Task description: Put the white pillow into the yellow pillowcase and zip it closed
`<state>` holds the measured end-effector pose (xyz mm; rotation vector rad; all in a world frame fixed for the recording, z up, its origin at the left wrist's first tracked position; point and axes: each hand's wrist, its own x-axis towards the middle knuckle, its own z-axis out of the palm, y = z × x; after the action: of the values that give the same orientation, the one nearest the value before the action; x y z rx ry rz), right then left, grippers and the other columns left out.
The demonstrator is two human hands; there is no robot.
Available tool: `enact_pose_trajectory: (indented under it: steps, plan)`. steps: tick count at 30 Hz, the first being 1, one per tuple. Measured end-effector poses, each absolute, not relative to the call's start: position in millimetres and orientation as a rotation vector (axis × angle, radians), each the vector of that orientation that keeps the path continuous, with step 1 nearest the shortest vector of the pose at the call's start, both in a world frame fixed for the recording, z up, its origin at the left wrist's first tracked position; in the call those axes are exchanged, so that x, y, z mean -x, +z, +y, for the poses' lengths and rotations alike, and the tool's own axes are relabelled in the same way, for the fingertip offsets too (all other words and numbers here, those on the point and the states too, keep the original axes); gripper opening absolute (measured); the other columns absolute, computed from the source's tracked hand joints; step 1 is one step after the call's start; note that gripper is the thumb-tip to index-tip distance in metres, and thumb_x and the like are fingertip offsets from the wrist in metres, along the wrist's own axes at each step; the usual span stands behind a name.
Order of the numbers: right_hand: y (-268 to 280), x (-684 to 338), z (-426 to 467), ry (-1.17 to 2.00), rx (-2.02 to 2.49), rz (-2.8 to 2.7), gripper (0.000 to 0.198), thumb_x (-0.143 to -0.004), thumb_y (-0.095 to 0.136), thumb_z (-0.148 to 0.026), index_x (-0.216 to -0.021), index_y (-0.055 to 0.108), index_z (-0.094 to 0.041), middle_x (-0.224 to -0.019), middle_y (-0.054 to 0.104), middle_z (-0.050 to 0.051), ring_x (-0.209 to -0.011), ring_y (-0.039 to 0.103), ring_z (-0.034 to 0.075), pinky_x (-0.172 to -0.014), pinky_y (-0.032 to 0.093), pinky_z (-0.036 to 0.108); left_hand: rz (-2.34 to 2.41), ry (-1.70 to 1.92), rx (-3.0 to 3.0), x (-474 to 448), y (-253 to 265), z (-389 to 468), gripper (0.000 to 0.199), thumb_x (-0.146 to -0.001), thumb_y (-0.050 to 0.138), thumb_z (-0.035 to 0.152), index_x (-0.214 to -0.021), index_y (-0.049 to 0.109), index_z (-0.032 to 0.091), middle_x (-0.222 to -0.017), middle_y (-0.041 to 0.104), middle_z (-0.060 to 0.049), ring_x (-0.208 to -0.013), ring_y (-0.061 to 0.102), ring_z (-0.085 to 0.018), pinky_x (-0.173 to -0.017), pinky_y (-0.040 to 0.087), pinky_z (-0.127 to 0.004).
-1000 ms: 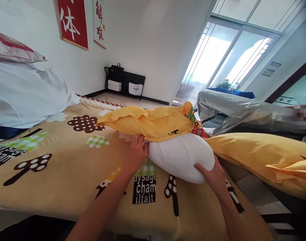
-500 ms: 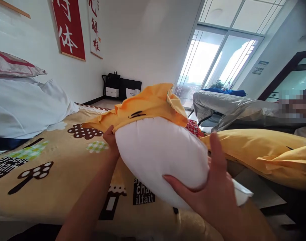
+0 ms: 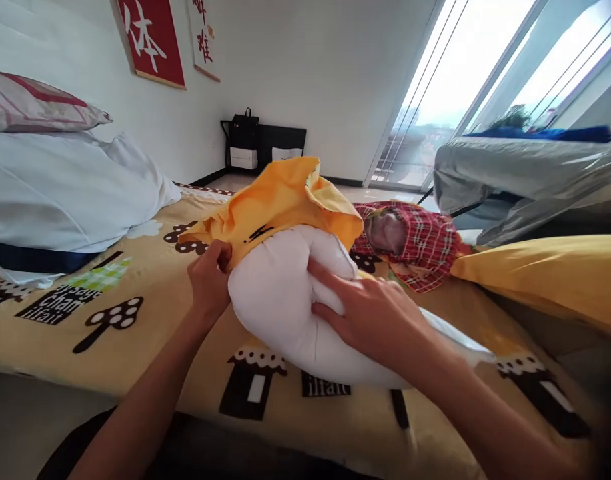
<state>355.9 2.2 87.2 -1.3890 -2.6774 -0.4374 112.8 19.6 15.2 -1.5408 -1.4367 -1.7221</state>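
Observation:
A plump white pillow lies in front of me, its far part inside a yellow pillowcase with a black mark on the cloth. My left hand is closed on the pillowcase's edge at the pillow's left side. From the right, my right hand pinches into the white pillow and dents it deeply, with thumb and fingers partly sunk in the fold. The near right part of the pillow is bare, and a white flap sticks out beyond my right wrist.
The bed has a tan patterned cover. White bedding with a patterned pillow on top is at the left. A red plaid cloth and another yellow pillow lie to the right. Beyond stands a plastic-covered piece of furniture.
My right hand has moved left and inward from the pillow's right side, pressing a deep fold into it. My left hand keeps hold of the pillowcase edge. The view has shifted, showing more plaid cloth.

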Motion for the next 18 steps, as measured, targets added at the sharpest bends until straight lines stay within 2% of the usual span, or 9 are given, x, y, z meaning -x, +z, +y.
enact_pose_trajectory:
  steps: [3,5,7,11,14,16,18]
  plan:
    - [94.6,-337.7,18.2,-0.36,1.382,-2.753,0.056,-0.09,0.047,-0.044,-0.145,0.036,-0.038,-0.082,0.07,0.007,-0.072,0.067,0.027,-0.062,0.044,0.034,-1.429,-1.414,1.716,-101.2,17.4,10.3,0.019,-0.061,0.051,0.005,-0.056,0.038,0.018,-0.05,0.032,0.008,-0.047,0.029,-0.006,-0.046,0.024,-0.019]
    - [99.4,-328.8,29.9,-0.306,1.381,-2.796,0.049,-0.088,0.047,-0.039,-0.136,0.049,-0.035,-0.083,0.069,0.008,-0.074,0.066,0.027,-0.062,0.044,0.034,-1.288,-1.176,1.794,-95.2,17.0,8.0,0.02,-0.063,0.05,0.002,-0.055,0.04,0.018,-0.049,0.034,0.007,-0.048,0.031,-0.007,-0.049,0.025,-0.021]
    - [102.8,-323.4,39.1,-0.262,1.375,-2.831,0.043,-0.084,0.05,-0.033,-0.126,0.058,-0.03,-0.086,0.069,0.009,-0.076,0.066,0.027,-0.063,0.043,0.034,-1.158,-1.094,1.759,-91.5,13.9,9.5,0.021,-0.064,0.05,0.0,-0.054,0.043,0.018,-0.049,0.037,0.006,-0.049,0.034,-0.008,-0.051,0.027,-0.022]
    - [99.9,-325.3,40.5,-0.213,1.29,-2.869,0.037,-0.081,0.054,-0.031,-0.116,0.064,-0.025,-0.085,0.069,0.009,-0.075,0.065,0.025,-0.062,0.042,0.032,-1.313,-1.514,1.571,-90.1,7.5,18.1,0.013,-0.061,0.055,0.006,-0.065,0.052,0.019,-0.057,0.047,0.006,-0.054,0.043,-0.008,-0.054,0.036,-0.02]
    - [86.0,-333.0,25.4,-0.272,1.223,-2.837,0.034,-0.087,0.051,-0.031,-0.119,0.062,-0.026,-0.078,0.069,0.007,-0.069,0.065,0.023,-0.059,0.04,0.03,-1.557,-1.841,1.54,-94.1,13.2,20.2,0.015,-0.062,0.059,0.012,-0.075,0.056,0.019,-0.069,0.053,0.004,-0.062,0.048,-0.009,-0.059,0.044,-0.021]
    - [74.3,-336.5,12.4,-0.299,1.129,-2.83,0.038,-0.091,0.048,-0.032,-0.128,0.056,-0.032,-0.078,0.07,0.005,-0.066,0.065,0.022,-0.056,0.039,0.03,-1.642,-1.926,1.569,-99.7,21.9,18.5,0.012,-0.062,0.062,0.016,-0.071,0.054,0.019,-0.067,0.051,0.005,-0.061,0.047,-0.009,-0.057,0.042,-0.02]
    - [64.8,-337.0,1.8,-0.282,1.036,-2.825,0.048,-0.091,0.049,-0.036,-0.138,0.044,-0.036,-0.081,0.071,0.004,-0.067,0.066,0.023,-0.055,0.039,0.031,-1.674,-1.83,1.637,-107.3,30.5,15.8,0.013,-0.063,0.063,0.017,-0.064,0.05,0.019,-0.059,0.046,0.006,-0.055,0.043,-0.008,-0.051,0.036,-0.02]
